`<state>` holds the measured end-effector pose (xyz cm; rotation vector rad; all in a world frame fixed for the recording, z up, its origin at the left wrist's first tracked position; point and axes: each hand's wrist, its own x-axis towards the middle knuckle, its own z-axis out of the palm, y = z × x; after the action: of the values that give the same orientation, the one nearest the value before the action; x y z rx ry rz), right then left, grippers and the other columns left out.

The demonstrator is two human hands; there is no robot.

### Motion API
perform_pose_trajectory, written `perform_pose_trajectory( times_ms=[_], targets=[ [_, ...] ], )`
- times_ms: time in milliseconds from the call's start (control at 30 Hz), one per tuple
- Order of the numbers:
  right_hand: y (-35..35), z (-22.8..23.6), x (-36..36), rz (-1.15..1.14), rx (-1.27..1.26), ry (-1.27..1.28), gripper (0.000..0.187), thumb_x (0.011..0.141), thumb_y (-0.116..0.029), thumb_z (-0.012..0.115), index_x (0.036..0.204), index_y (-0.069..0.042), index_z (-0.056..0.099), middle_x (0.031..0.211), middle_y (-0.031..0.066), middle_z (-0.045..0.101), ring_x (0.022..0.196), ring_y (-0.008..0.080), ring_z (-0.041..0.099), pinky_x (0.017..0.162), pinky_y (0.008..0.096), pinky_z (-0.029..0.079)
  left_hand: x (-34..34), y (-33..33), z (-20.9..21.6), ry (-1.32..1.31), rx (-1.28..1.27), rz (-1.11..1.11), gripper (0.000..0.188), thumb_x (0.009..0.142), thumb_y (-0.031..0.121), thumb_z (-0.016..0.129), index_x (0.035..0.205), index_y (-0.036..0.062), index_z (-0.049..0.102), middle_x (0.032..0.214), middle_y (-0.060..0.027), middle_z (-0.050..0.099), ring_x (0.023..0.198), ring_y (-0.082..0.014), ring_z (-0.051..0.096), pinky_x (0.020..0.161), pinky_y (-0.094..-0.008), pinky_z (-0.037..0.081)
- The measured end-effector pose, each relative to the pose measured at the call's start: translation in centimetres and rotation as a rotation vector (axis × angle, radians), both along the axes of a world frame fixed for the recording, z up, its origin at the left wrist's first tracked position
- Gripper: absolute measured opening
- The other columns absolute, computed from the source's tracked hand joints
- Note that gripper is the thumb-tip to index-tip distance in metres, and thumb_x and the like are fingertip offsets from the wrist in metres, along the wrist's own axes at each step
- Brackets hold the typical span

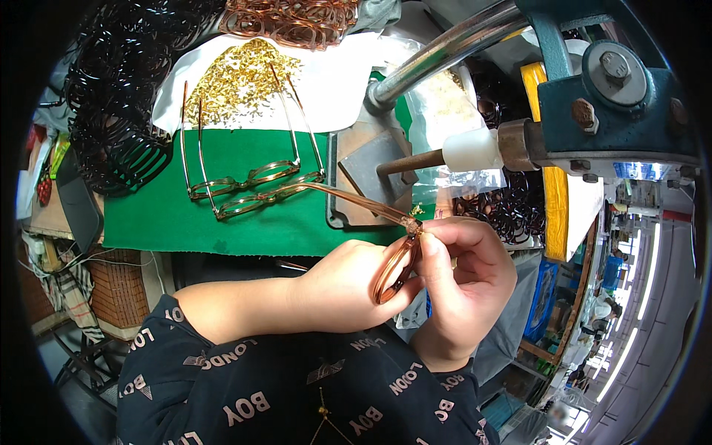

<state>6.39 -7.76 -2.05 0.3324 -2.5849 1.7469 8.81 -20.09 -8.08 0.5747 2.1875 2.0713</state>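
Brown glasses frame: in both hands, near side of green mat
Left hand: fingers clamped on rims
Right hand: fingers pinching hinge end
Handling: likely light, slick, springy; grip rims

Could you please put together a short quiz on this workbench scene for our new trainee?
1. Fill in the blank: Heaped on the white sheet are many ____.
2. True or false: Only the right hand touches the brown frame.
3. Multiple choice: Apart from the brown one, how many glasses frames rest on the green mat?
a) one
b) two
c) five

Key:
1. Small gold-coloured parts.
2. False; the left hand holds it as well.
3. b) two.
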Motion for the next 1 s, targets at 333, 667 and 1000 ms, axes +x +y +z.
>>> perform_pose_trajectory(
  times_ms=[333, 667, 1000],
  targets=[
    [0.2, 0.3, -0.1, 0.015, 0.074, -0.001, 0.009, 0.075, 0.004, 0.063, 0.083, 0.003, 0.062, 0.081, 0.0096, 0.064, 0.073, 0.0144, 0.063, 0.068, 0.0233, 0.048, 0.0, 0.6, -1.0, 0.095, -0.117, 0.067, 0.02, 0.08, 0.013, 0.058, 0.093, 0.0009, 0.049, 0.066, -0.0146, 0.06, 0.059, -0.0336, 0.06, 0.052, -0.0401, 0.049],
    [0.3, 0.6, 0.0, 0.051, 0.203, 0.161, 0.01, 0.072, 0.005, 0.065, 0.081, 0.002, 0.063, 0.079, 0.0112, 0.065, 0.071, 0.0184, 0.063, 0.067, 0.0259, 0.048, 0.0, 0.3, -0.3, -0.055, 0.058, -0.057, 0.016, 0.079, 0.011, 0.058, 0.089, 0.0019, 0.05, 0.065, -0.0118, 0.057, 0.057, -0.028, 0.06, 0.052, -0.034, 0.048],
    [1.2, 1.2, -0.9, 0.14, -0.271, -0.238, 0.013, 0.076, 0.005, 0.063, 0.09, 0.004, 0.061, 0.082, 0.0065, 0.062, 0.074, 0.0117, 0.06, 0.068, 0.0231, 0.047, 0.1, -0.9, 1.5, -0.481, 0.543, -0.475, 0.011, 0.087, 0.013, 0.056, 0.092, 0.0049, 0.049, 0.074, -0.0006, 0.053, 0.067, -0.0075, 0.056, 0.061, -0.0226, 0.047]
  ],
)
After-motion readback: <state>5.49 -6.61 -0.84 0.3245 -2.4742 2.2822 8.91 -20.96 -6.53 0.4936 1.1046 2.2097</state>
